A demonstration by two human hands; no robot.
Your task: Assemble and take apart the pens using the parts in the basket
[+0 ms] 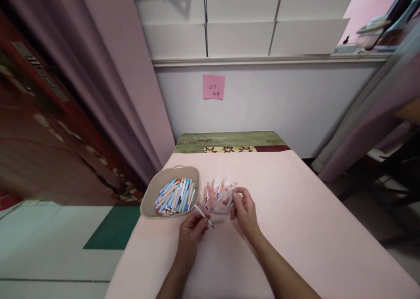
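Between the fingers of my left hand (pixel 194 230) is a thin white pen (pixel 201 211) with a dark tip, just in front of a beige basket (pixel 149 199). Many blue, orange and white pens (pixel 177 197) lie in that basket. To its right, a loose pile of pink and white pens (pixel 213 190) rests on the pink tablecloth. My right hand (pixel 243 209) is closed on a clear, see-through piece (pixel 229 199) at the right side of the pile; its exact shape is blurred.
The pink-covered table (pixel 295 229) has a green patterned far end (pixel 229 138) against a white wall. A pink note (pixel 213 87) is stuck on the wall. Purple curtains (pixel 131 93) hang at the left, and dark furniture stands at the right.
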